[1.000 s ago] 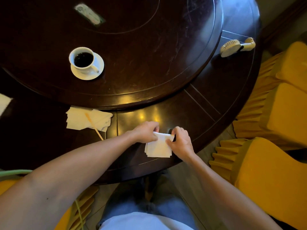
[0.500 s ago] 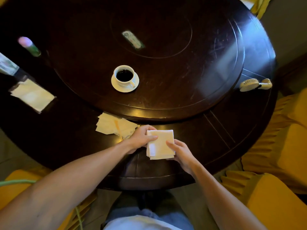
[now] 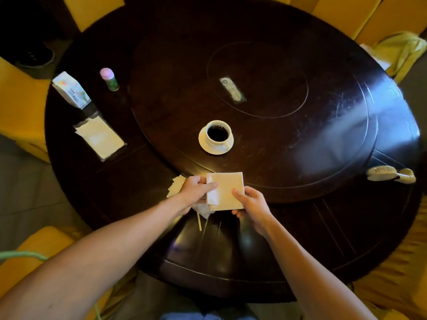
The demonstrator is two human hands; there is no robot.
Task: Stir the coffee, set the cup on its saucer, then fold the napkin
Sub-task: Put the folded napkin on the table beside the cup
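Observation:
A white cup of dark coffee (image 3: pixel 217 133) stands on its white saucer (image 3: pixel 205 146) on the dark turntable. In front of it I hold a folded pale napkin (image 3: pixel 227 189) above the table, square and flat. My left hand (image 3: pixel 196 192) pinches its left edge, thumb on top. My right hand (image 3: pixel 251 204) holds its lower right corner. A thin wooden stirrer (image 3: pixel 199 221) lies on the table under my left wrist, partly hidden, beside a small pile of loose napkins (image 3: pixel 176 185).
The round dark table (image 3: pixel 346 227) carries a wrapped napkin pack (image 3: pixel 100 137), a printed carton (image 3: pixel 71 90) and a pink-capped bottle (image 3: pixel 109 79) at the left, and a white brush (image 3: pixel 390 174) at the right. Yellow-covered chairs (image 3: pixel 23 107) ring the table.
The napkin has been lifted from the table and turned flat towards me, held in both hands. My view has pulled back and shows more of the table.

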